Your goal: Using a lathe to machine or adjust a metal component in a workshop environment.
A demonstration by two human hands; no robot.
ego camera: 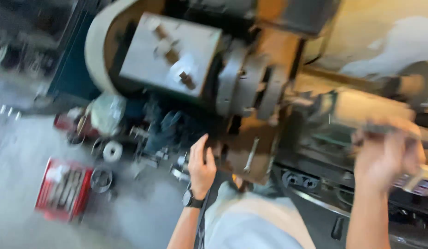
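Observation:
The view is blurred by motion. A large metal lathe (pixel 251 87) fills the middle, with its grey headstock box (pixel 170 53) at upper left. My left hand (pixel 201 163), a dark watch on its wrist, rests with fingers apart against the dark underside of the machine near a hanging metal lever (pixel 251 157). My right hand (pixel 388 154) is curled around a blurred bar or handle (pixel 389 129) on the lathe's right side. Whether it truly grips the bar is hard to tell.
On the grey floor at the left lie a red tray (pixel 64 189) of tools, metal rings (pixel 102 180), a white roll (pixel 112 151) and assorted clutter. My light-coloured clothing (pixel 251 221) shows at the bottom. The lathe bed (pixel 324 184) runs to the right.

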